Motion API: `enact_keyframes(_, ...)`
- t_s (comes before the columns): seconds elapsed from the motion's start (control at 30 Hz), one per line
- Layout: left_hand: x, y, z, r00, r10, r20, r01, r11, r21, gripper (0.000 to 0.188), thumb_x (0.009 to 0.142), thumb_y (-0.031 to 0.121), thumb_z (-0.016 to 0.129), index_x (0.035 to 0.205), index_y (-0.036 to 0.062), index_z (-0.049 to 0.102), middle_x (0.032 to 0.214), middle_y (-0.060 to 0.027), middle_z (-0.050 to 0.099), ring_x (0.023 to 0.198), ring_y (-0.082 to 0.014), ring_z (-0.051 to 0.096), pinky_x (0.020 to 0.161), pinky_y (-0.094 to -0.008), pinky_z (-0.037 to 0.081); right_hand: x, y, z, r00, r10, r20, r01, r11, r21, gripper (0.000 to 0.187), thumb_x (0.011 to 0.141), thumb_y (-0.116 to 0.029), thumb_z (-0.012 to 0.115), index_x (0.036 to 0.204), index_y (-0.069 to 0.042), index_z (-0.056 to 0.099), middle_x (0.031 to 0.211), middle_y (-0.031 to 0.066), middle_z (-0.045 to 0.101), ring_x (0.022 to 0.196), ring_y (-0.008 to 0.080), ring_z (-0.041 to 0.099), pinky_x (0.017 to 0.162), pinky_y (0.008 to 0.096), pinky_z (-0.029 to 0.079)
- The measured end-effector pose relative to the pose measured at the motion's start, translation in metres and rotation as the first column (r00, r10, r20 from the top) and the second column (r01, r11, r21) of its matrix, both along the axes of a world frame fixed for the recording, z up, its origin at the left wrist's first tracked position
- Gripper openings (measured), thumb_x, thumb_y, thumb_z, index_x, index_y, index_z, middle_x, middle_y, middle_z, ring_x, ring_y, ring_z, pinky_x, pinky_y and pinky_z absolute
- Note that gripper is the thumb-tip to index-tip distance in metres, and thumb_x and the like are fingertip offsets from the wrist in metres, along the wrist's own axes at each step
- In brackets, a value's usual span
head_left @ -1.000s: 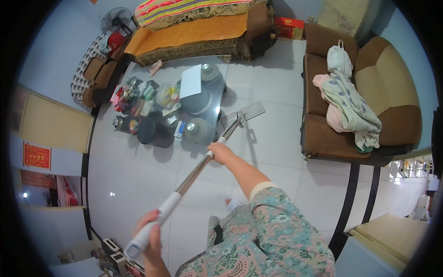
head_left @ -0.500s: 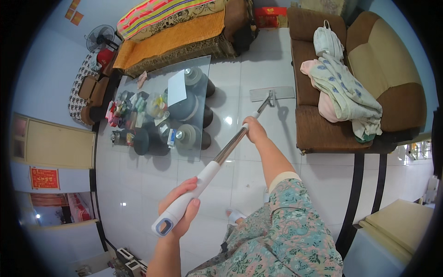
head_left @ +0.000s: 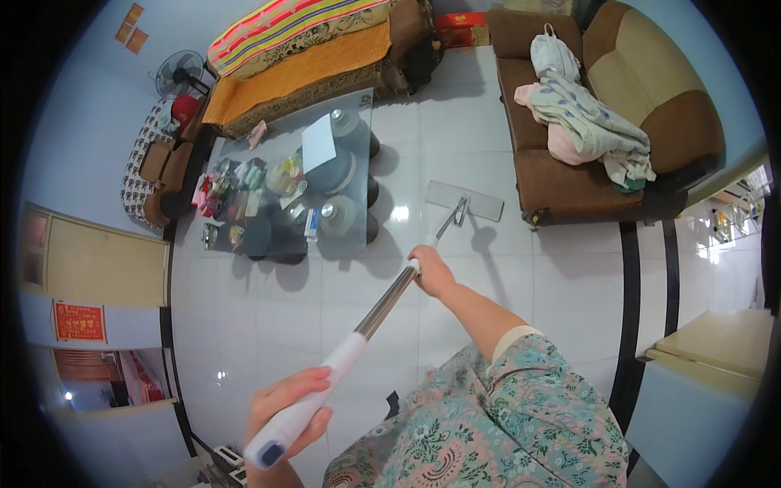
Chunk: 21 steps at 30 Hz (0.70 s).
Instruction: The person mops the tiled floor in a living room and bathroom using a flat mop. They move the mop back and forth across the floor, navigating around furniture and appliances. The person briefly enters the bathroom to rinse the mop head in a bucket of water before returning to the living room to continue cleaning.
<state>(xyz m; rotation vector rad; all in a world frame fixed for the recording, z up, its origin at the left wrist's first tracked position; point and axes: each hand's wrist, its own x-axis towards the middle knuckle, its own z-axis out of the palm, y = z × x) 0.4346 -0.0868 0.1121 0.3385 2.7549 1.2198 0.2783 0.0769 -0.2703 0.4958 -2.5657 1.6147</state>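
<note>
A flat mop [head_left: 386,302] with a white and silver pole slants across the middle of the view. Its flat rectangular head [head_left: 482,203] lies on the white tiled floor, between the glass table and the brown sofa. My left hand [head_left: 286,408] is wrapped round the thick white grip near the pole's top end. Further down, my right hand [head_left: 431,272] is closed round the pole just above its thin lower section.
At the left stands a glass coffee table [head_left: 358,220] crowded with items, stools beneath it. A brown sofa [head_left: 561,191] holding a blanket [head_left: 598,134] and white bag [head_left: 555,57] is at the right. A covered sofa [head_left: 309,89] stands at the back.
The mop head has come back toward me and slightly left, and it has turned at an angle. Both hands have moved nearer and to the left with the pole, still gripping it.
</note>
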Motion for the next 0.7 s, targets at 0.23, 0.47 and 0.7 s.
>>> enact_keyframes(0.23,0.142,-0.078,0.083,0.996,0.058,0.072,-0.058,0.998,-0.004,0.029,0.072,0.004,0.058,0.098,-0.0080,0.059,0.102,-0.0264,0.060,0.096,-0.0321,0.061,0.085,-0.0384,0.046,0.157,-0.091,0.069,0.925,0.318,0.208,-0.336,0.940,0.055,0.020,0.068,-0.009,0.067,0.086,-0.008,0.056,0.092,0.0108,0.056,0.097,0.0302,0.052,0.083,0.0395,0.044)
enact_keyframes(0.47,0.174,-0.079,0.075,0.979,0.174,-0.105,-0.158,0.977,0.143,0.031,0.068,0.008,0.063,0.095,-0.0073,0.059,0.100,-0.0254,0.061,0.090,-0.0311,0.062,0.082,-0.0359,0.047,0.175,-0.102,0.075,0.979,0.178,0.098,-0.184,0.982,0.053,0.019,0.067,-0.003,0.063,0.082,-0.011,0.055,0.089,0.0052,0.056,0.095,0.0273,0.052,0.079,0.0373,0.046)
enact_keyframes(0.7,0.074,-0.072,0.012,0.963,0.246,-0.109,-0.217,0.950,0.226,0.028,0.069,0.005,0.066,0.096,-0.0031,0.062,0.103,-0.0229,0.063,0.095,-0.0290,0.063,0.084,-0.0361,0.047,0.023,-0.073,0.040,0.987,0.016,-0.160,-0.021,0.999,-0.028,0.031,0.062,0.003,0.066,0.090,-0.009,0.057,0.099,0.0105,0.057,0.097,0.0318,0.051,0.082,0.0384,0.044)
